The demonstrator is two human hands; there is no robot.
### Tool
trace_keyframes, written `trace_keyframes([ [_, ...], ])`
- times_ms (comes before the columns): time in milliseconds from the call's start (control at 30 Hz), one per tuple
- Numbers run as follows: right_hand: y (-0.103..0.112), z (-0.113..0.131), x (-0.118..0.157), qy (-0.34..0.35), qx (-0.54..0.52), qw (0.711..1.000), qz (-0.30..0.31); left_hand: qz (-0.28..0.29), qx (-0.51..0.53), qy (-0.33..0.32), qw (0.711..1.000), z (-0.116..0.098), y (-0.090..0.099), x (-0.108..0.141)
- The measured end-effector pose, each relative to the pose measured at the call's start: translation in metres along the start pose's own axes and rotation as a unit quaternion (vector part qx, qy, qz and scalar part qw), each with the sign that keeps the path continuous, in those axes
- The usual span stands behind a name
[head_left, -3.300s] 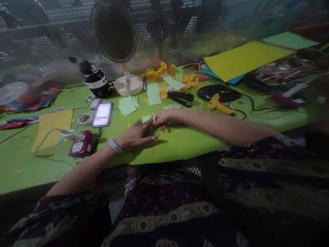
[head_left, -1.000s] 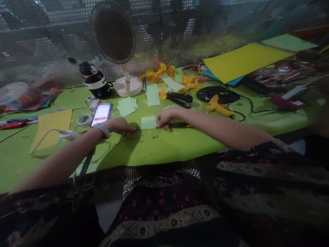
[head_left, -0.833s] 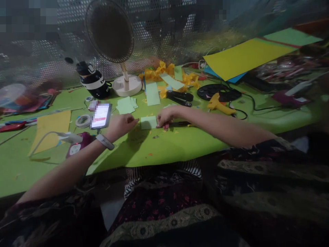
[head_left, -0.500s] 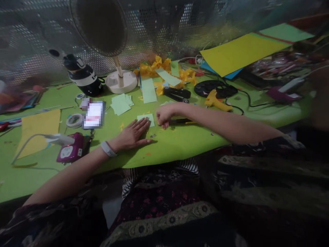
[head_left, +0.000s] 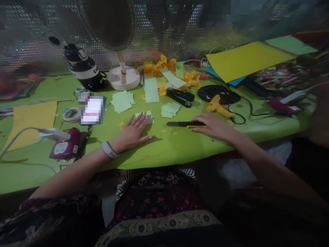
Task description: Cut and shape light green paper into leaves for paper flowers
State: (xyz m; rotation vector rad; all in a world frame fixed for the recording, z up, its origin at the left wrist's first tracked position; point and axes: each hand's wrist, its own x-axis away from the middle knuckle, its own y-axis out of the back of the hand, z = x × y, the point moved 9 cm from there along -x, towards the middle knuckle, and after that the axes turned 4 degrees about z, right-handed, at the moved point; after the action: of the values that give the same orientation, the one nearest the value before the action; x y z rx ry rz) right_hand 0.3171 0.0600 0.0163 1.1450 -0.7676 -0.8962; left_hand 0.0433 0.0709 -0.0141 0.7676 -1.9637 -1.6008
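My left hand (head_left: 133,128) lies flat with fingers spread, its fingertips pressing a small pale green paper piece (head_left: 149,117) on the green-covered table. To the right, my right hand (head_left: 212,124) has its thumb and fingers closed round the right end of a black utility knife (head_left: 181,124). The knife rests on the table with its tip pointing left, and a thin yellow strip shows along its lower side. Between the hands and farther back is a small pile of green paper pieces (head_left: 171,109). A larger stack of green pieces (head_left: 122,101) sits beyond my left hand.
A black stapler (head_left: 180,96) and a yellow glue gun (head_left: 219,107) lie behind my right hand. On the left are a purple power adapter (head_left: 65,144), a tape roll (head_left: 71,115) and a phone (head_left: 93,109). A bottle (head_left: 83,70) and a round-based stand (head_left: 124,78) are behind.
My right hand has moved right, from beside the small green paper to the utility knife, uncovering the small paper pile. My left hand has stayed flat on the paper.
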Motion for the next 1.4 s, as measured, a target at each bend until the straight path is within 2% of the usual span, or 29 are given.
trace_keyframes([
  [100,-0.005,0.002,-0.005,0.006,-0.022,1.0,-0.017,0.008,-0.002,0.007,1.0,0.0,-0.001,0.001],
  [267,-0.003,0.016,-0.015,0.015,-0.02,1.0,-0.009,0.024,0.005,-0.001,1.0,0.001,-0.006,0.001],
  [467,-0.005,0.036,-0.026,-0.011,0.013,1.0,-0.02,0.017,0.005,-0.007,1.0,0.002,-0.008,0.002],
  [600,-0.003,0.044,-0.031,0.002,0.019,1.0,-0.023,0.012,0.012,-0.006,1.0,0.001,-0.006,0.002],
  [1033,-0.008,0.043,-0.038,0.002,0.005,1.0,-0.026,0.024,0.033,0.002,0.999,-0.001,-0.005,0.001],
  [1400,-0.01,0.055,-0.044,0.031,0.011,0.999,-0.028,0.018,0.033,0.002,0.999,-0.001,-0.003,0.002],
])
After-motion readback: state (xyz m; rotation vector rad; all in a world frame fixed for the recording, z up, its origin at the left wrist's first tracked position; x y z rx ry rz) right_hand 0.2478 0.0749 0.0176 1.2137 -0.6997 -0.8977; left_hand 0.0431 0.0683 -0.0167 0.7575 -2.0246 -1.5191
